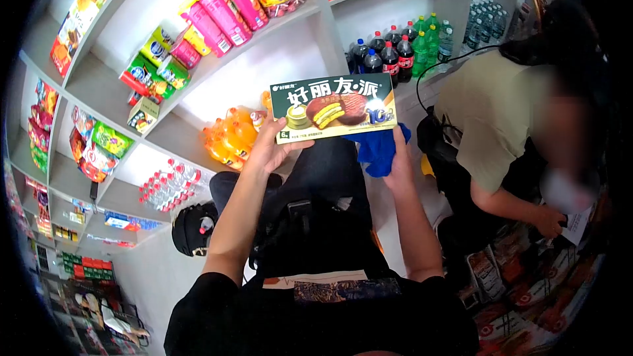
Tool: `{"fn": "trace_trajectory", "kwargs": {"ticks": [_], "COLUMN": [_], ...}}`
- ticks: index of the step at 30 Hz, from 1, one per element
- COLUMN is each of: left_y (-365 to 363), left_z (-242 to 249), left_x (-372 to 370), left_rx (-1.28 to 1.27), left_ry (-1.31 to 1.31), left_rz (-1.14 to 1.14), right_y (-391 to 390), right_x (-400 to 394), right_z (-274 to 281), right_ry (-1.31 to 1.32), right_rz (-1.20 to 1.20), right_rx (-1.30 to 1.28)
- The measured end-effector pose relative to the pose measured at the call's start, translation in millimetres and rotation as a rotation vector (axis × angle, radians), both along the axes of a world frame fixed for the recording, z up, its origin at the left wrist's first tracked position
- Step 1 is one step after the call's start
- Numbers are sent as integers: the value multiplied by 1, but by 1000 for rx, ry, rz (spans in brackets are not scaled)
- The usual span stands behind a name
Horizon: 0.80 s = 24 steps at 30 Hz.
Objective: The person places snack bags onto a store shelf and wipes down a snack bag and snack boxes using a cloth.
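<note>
A flat green and yellow box of chocolate pies point(333, 107) is held up in front of me, its printed face toward the camera. My left hand point(270, 148) grips the lower left corner, thumb on the front and fingers underneath. At the lower right corner, my right hand point(399, 161) is closed around a bunched blue cloth point(376, 151), its thumb against the box's edge. The cloth hangs below and behind the box. Most of the right fingers are hidden by the cloth and box.
Grey shelves point(264, 38) curve around ahead and left, with pink canisters point(224, 16), orange drink bottles point(232, 135) and dark cola bottles point(389, 59). A black bag point(194, 229) sits on the floor. Close on my right, another person point(491, 118) bends over a paper point(577, 225).
</note>
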<state>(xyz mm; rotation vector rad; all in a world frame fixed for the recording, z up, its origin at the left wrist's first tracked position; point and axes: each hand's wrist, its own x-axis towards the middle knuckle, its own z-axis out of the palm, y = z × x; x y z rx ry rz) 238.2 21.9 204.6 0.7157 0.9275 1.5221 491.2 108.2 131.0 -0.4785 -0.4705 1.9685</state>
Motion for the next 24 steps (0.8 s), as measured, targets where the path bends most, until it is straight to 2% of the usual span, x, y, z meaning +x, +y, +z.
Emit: {"fn": "trace_trajectory", "kwargs": {"ticks": [2,8,12,15,18,19,22,23,24], "left_y": [-6,-26,-32,-36,-40,-40,-42,-41,-42], "left_z": [-2,-4,-11,-11,-15,-17,-28,-29,-27], "left_x": [2,1,-3,-4,-7,-8,-17,-17,-15], "left_rx": [12,-29,-23,-7,34,40,8,20,23], "left_ry": [16,55,-1,49,19,-7,5,27,18], "left_rz": [-44,-15,55,123,170,177,241,239,214], "right_y": [3,4,2,-2,5,9,8,1,-6], "right_x": [-9,-25,-33,-36,-41,-41,-46,-47,-47], "right_z": [2,-6,-3,1,-11,-13,0,19,40], "right_ry": [-126,-157,-224,-317,-379,-405,-676,-756,-760], "right_rz": [-72,-109,-132,-73,-219,-309,-578,-530,-262], "right_rx": [52,42,52,109,81,154,594,790,779]}}
